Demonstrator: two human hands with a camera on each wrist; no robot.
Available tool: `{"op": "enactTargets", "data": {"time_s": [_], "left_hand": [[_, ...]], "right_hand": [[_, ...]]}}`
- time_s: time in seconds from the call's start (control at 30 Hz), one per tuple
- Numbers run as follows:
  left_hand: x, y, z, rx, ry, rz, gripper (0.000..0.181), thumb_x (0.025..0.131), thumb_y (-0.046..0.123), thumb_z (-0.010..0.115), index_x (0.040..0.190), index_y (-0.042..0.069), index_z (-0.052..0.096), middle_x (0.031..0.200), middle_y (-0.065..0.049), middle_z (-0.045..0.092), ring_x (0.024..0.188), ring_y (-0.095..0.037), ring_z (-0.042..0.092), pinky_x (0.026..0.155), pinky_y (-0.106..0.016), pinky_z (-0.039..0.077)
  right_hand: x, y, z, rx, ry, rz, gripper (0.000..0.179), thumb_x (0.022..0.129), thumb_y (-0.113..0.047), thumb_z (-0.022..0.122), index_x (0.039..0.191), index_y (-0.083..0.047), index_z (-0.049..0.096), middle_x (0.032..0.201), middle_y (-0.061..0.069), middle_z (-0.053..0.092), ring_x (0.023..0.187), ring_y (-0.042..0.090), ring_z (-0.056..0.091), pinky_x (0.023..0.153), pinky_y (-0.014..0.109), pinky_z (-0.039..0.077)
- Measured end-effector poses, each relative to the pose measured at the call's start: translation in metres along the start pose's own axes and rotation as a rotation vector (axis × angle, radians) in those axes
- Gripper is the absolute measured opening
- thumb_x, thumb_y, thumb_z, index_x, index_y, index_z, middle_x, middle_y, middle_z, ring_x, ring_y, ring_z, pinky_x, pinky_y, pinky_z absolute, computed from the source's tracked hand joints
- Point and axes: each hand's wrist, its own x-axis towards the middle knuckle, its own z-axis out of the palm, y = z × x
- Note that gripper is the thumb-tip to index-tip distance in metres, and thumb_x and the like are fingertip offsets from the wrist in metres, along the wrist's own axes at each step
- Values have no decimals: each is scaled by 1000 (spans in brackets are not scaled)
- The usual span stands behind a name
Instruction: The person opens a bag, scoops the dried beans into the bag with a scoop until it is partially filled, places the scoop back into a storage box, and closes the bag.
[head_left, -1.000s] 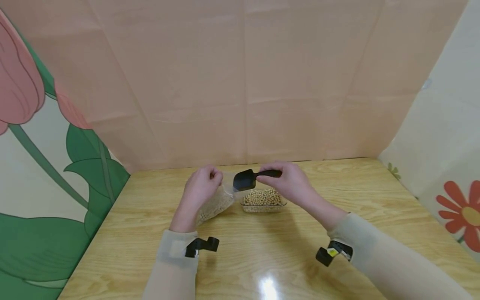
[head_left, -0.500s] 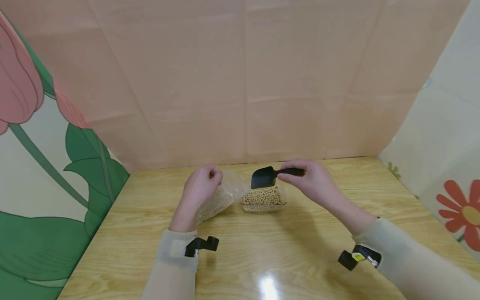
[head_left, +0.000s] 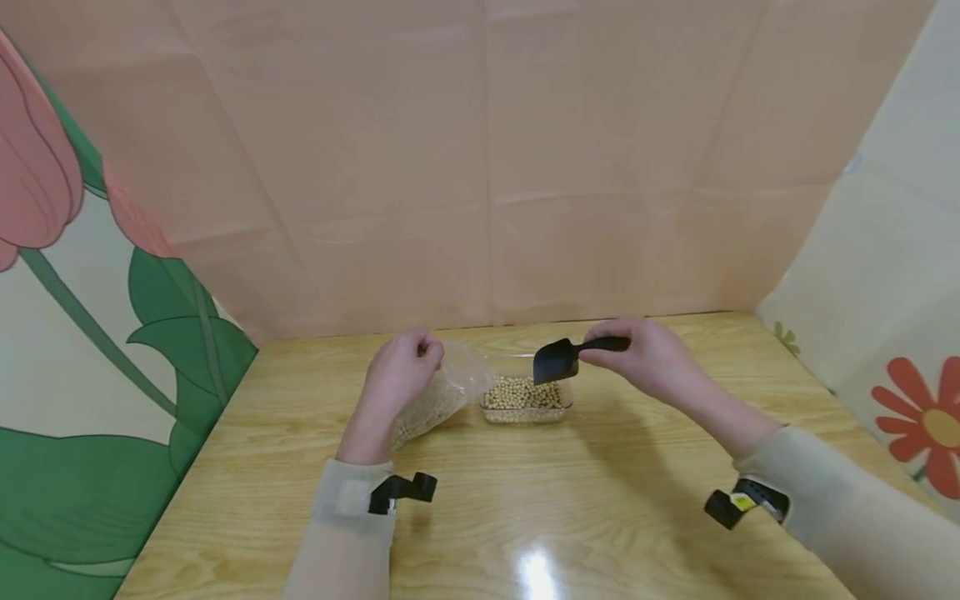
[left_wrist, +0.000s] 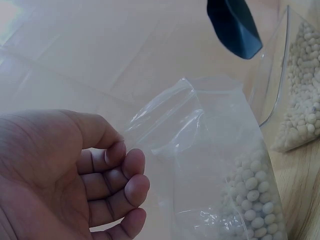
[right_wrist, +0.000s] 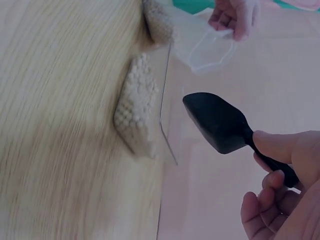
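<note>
My left hand (head_left: 402, 367) pinches the rim of a clear plastic bag (head_left: 435, 404) between thumb and forefinger. Pale round beans (left_wrist: 257, 200) fill the lower part of the bag, which leans on the table with its mouth held up. In my right hand (head_left: 648, 358) is the handle of a black scoop (head_left: 557, 362), gripped by thumb and fingers. The scoop hangs above the right side of a clear rectangular container (head_left: 525, 415), tilted to the left. More of the same beans (head_left: 521, 393) lie in that container, just right of the bag.
The wood-grain table (head_left: 480, 517) extends in front of the container and to both sides. A pinkish sheet (head_left: 480, 167) rises behind its back edge. Flower-patterned panels stand at the left (head_left: 75, 350) and right (head_left: 885, 358).
My right hand has carried the scoop rightward, from the bag's mouth to above the container's right side. My left hand and the bag have stayed nearly still.
</note>
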Motion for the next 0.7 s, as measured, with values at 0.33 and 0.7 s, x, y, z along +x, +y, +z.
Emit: {"op": "enactTargets", "data": {"time_s": [0.33,0.7], "left_hand": [[-1,-1,0,-6,-5,-8,25,110,22,54,91,14,67,84,-4,67,66,-23,54,62,-39,45],[0,-1,1,-8,-4,0,23,110,21,54,91,13,67,85,-3,67,67,-23,55,65,-39,45]], "right_hand": [[12,3,-10,-92,-81,-56,17,99,-32,85,111,-19,85,112,4,79,84,21,64,72,41,48],[21,-5,-4,-193,-166,-76,16,97,-29,87,110,-20,86,114,3,80,84,18,66,73,42,51]]}}
